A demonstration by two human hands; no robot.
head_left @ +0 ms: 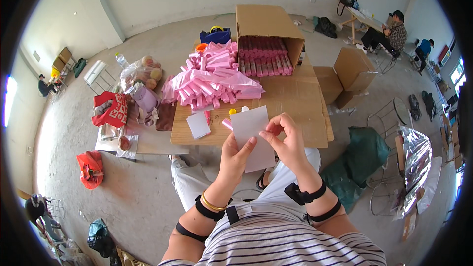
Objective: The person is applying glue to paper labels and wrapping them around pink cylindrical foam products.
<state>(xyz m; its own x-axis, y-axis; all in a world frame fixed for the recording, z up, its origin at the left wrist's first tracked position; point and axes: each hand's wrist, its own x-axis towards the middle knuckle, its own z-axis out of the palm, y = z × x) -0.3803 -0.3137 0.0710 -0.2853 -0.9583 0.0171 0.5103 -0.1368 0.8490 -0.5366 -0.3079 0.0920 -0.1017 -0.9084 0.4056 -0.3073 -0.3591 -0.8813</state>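
A pale white sheet of paper [253, 118] is held upright in front of me, over the table's near edge. My left hand [233, 156] grips its left side, thumb on the face toward me. At the sheet's right edge, my right hand [287, 143] pinches with thumb and forefinger; anything small between those fingertips is too fine to make out. Just beyond the sheet lie a pink tube [227, 123], a yellow round cap [232, 112] and a white cap [245, 109]. A small stack of white sheets [198, 125] rests to the left.
Pink tubes [204, 81] lie heaped on the wooden table [185, 135]. Behind, a cardboard box [270, 22] on its side holds rows of tubes. A blue tape dispenser [215, 35] stands beside it. Bags crowd the left side table [152, 147]; open cartons [352, 71] stand right. Other people sit farther off.
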